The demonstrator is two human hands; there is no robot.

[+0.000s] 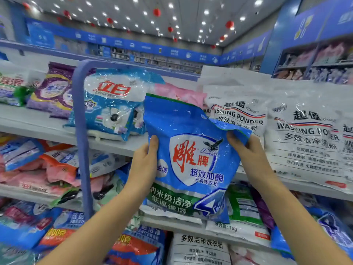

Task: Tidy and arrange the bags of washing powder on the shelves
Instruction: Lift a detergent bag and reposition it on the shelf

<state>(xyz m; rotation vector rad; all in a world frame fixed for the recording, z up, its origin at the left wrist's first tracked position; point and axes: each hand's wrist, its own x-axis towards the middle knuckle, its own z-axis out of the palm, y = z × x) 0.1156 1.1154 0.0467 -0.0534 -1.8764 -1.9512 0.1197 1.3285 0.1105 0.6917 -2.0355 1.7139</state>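
We see bare room on the top shelf (32, 121) at the left of the frame, in front of the purple bag (55, 88). The blue post (82, 150) stands in the way beside it. In the middle, the big blue bag (191, 159) covers the gap between the light blue bag (112, 104) and the white bags (238, 113). A pink bag (177, 92) lies at the back of that gap. The shelves below (181, 227) are packed full.

A bag (191, 159) before the upper shelf (38, 127), lying bags (112, 104) left, leaning bags (305, 134) right.
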